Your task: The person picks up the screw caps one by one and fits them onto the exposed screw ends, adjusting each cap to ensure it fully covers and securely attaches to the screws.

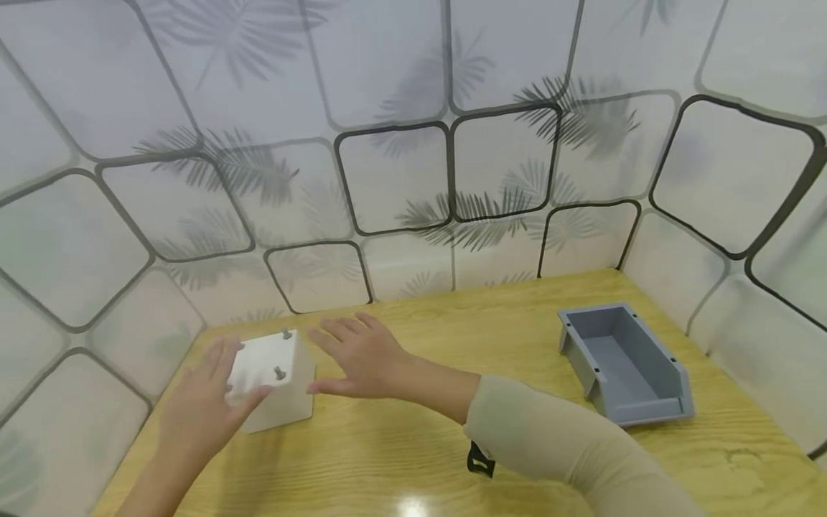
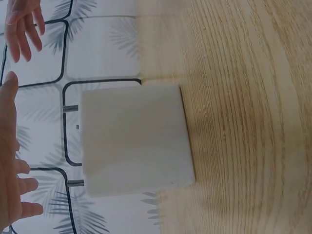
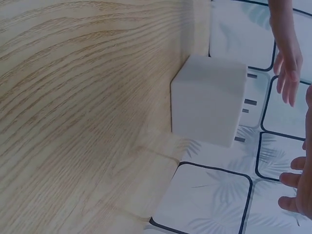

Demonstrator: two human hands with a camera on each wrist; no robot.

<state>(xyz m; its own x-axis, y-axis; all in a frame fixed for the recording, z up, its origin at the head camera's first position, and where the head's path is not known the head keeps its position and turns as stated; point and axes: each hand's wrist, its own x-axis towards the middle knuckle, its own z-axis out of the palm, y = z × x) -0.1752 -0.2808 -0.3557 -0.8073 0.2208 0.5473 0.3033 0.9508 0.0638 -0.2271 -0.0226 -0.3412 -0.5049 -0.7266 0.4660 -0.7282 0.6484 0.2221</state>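
A white box [image 1: 284, 402] with short grey pegs [image 1: 280, 373] standing up from its top sits at the left of the wooden table. My left hand [image 1: 202, 395] hovers at the box's near left side, fingers extended and thumb spread, overlapping it in the head view. To the right of the box is my right hand [image 1: 365, 355], its fingers spread and nothing in them. Both wrist views show the plain side faces of the box [image 2: 134, 141] with the pegs [image 3: 250, 102] sticking out beyond. The hands appear above peg height there, apart from the box.
A grey-blue open-front bin [image 1: 623, 366] stands at the right of the table [image 1: 439, 330]. Patterned curtain-like walls [image 1: 400, 179] rise behind and on both sides. A small black object [image 1: 479, 459] shows beneath the right sleeve [image 1: 555, 431].
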